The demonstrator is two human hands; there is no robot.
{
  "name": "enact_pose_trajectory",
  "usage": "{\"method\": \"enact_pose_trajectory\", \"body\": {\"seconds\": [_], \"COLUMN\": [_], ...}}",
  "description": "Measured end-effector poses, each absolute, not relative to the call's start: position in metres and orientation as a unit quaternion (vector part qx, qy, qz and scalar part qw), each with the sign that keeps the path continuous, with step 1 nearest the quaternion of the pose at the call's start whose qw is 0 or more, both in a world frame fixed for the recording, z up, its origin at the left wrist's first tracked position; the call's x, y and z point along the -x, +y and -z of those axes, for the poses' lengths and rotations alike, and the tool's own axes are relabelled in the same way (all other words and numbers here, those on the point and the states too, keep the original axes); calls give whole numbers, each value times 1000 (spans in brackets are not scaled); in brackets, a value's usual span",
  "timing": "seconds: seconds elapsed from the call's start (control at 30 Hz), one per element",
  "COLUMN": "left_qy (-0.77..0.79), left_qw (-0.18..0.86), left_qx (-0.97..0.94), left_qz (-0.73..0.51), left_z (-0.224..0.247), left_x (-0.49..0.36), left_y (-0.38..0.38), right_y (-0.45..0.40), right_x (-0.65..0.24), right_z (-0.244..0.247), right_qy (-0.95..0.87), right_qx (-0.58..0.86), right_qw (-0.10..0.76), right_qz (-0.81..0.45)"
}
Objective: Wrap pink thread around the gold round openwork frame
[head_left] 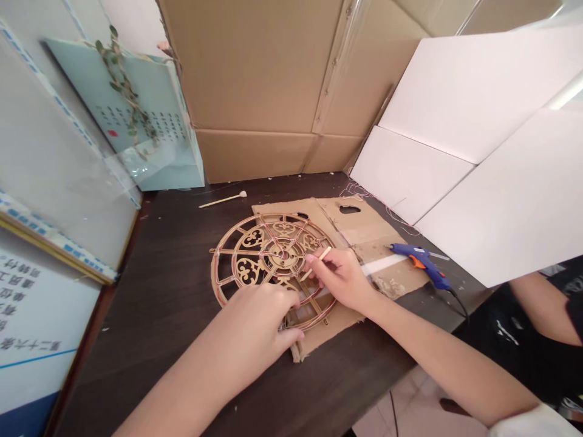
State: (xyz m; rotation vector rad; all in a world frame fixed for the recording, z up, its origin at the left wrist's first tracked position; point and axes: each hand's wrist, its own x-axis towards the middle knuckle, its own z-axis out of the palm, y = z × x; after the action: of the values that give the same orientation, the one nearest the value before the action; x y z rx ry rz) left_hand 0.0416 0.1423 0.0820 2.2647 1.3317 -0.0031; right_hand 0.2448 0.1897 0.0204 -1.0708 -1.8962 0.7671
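Right hand (339, 276) closed around a stick (325, 253), left hand (268, 309) at a wooden wheel (285, 263), grip unclear; Chinese characters on a panel (39, 309).

White sleeve (521, 423) above the bare right forearm (437, 352)

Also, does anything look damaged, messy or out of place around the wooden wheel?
Mostly the cardboard: its surface is peeled and ragged near the glue gun. Thin wires straggle loosely beside the white panels, and pale specks litter the dark tabletop. No damage is evident on the wheel.
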Motion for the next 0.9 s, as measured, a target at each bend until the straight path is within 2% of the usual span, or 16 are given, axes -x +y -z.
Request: {"method": "enact_pose_trajectory", "body": {"seconds": [0.23,0.53,0.9], "left_qy": [487,490,498], "left_qw": [256,256,266], "left_qx": [-835,-833,-825], "left_qz": [0,10,13], "left_z": [-82,-85,-86], "left_x": [-41,-42,-43], "left_y": [141,142,142], "right_y": [190,192,189], "right_x": [-244,-244,-246], "right_z": [-21,-23,-22], "right_qy": [-724,-772,-776], "right_qx": [417,408,409], "right_qw": [437,402,395], "right_qz": [-334,-275,-271]}}
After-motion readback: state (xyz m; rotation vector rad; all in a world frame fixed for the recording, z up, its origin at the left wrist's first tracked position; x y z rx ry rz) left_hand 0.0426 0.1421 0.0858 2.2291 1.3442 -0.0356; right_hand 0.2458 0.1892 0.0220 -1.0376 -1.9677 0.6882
